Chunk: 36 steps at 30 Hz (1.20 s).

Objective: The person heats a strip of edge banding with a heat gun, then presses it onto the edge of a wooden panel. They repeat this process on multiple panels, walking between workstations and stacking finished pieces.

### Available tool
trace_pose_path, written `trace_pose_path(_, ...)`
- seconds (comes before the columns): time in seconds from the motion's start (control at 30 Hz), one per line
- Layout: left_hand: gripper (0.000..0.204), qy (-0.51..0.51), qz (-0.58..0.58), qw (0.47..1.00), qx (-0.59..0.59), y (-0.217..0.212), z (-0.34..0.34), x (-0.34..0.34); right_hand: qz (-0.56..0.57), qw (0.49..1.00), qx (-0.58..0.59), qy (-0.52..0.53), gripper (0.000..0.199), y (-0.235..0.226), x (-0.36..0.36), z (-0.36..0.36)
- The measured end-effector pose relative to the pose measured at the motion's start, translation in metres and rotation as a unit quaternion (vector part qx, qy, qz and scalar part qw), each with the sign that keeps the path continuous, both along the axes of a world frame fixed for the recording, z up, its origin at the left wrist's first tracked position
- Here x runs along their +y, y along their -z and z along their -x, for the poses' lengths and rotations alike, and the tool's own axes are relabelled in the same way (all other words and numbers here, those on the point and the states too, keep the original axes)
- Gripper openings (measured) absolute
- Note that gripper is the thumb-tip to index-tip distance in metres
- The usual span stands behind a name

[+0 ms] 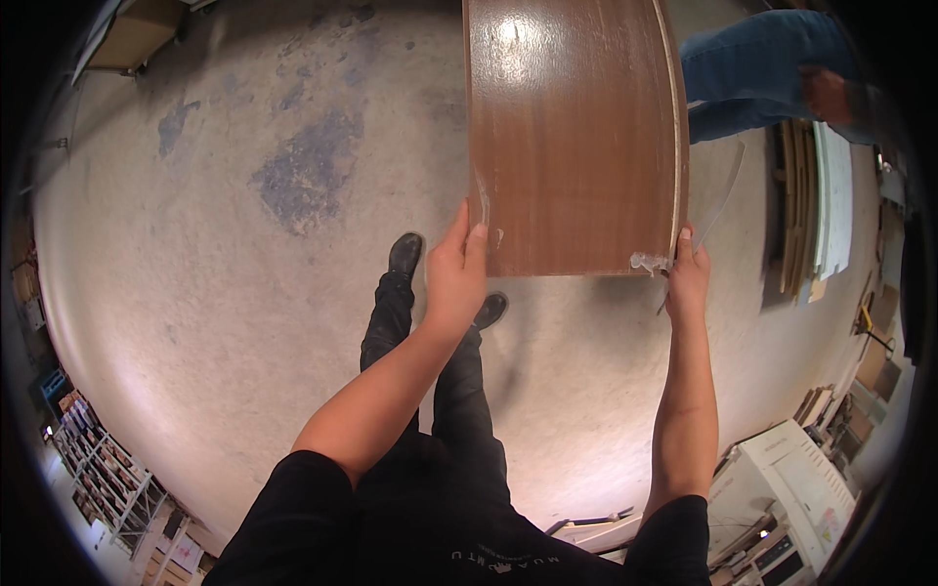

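Note:
A long, glossy brown wooden panel [576, 146] stretches away from me and runs out of view at the top. Its right side shows a pale strip along the edge, and clear film or tape [649, 262] clings to the near right corner. My left hand [459, 269] grips the panel's left edge close to the near end, thumb on top. On the opposite edge, my right hand [689, 272] is closed round the near right corner. The fingers beneath the panel are hidden. A thin pale strip [725, 190] sticks out beyond my right hand.
Another person in blue jeans [762, 68] stands just right of the panel, a blurred hand [829, 93] at their side. Stacked boards [816, 205] lie farther right. A white cabinet-like machine [782, 493] stands at lower right, a loaded metal rack [107, 474] at lower left. The concrete floor [215, 293] is stained.

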<state>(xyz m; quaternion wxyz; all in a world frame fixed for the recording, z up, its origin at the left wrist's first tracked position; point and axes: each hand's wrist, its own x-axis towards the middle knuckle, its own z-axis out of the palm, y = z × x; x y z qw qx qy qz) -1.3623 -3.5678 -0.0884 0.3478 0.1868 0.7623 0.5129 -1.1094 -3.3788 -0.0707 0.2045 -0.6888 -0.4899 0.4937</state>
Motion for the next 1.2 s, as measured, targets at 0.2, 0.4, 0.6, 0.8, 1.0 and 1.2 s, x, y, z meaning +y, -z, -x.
trace_pose_path(0.2, 0.045, 0.066, 0.017, 0.994, 0.084, 0.001, 0.011, -0.005, -0.009, 0.999, 0.030, -0.017, 0.045, 0.004, 0.001, 0.002)
trace_pose_path(0.4, 0.039, 0.196, 0.111, 0.947, 0.230, -0.016, 0.015, -0.018, -0.009, 0.999, 0.039, -0.025, 0.043, 0.004, 0.002, -0.003)
trace_pose_path(0.6, 0.040, 0.212, 0.127, 0.928, 0.280, -0.007, 0.012, -0.026, -0.031, 0.997, 0.009, -0.066, 0.044, 0.022, 0.010, -0.009)
trace_pose_path(0.8, 0.041, 0.239, 0.105, 0.927, 0.270, -0.009, 0.016, -0.037, -0.025, 0.997, 0.039, -0.066, 0.044, 0.029, 0.009, -0.014)
trace_pose_path(1.0, 0.044, 0.300, 0.190, 0.893, 0.278, -0.022, 0.006, -0.056, -0.029, 0.994, 0.016, -0.105, 0.046, 0.029, 0.012, -0.015)
trace_pose_path(1.2, 0.053, 0.082, 0.156, 0.982, -0.071, -0.003, 0.004, -0.075, 0.016, 0.994, 0.057, -0.087, 0.047, 0.019, 0.008, -0.015)
